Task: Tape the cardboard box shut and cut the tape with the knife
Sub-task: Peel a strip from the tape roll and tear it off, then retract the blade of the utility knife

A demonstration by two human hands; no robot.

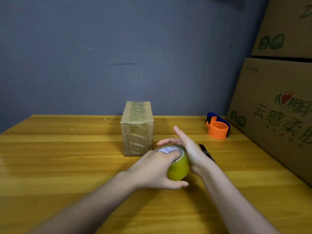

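Left grip [152, 171]: curled round yellow tape roll [179, 168], fingers tucked into its core.
Right grip [187, 149]: laid against the roll's right side, fingers straight.
Cardboard box [137, 129]: stood closed on desk [67, 157], just behind roll; contents hidden.
Knife [206, 152]: partly hidden behind right grip.

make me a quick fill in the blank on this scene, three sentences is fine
1. The left hand grips the tape roll and the right hand touches it, so the number of hands on it is ____.
2. The cardboard box stands on the ____ table.
3. The tape dispenser at the back right is blue and ____.

Missing words: two; wooden; orange
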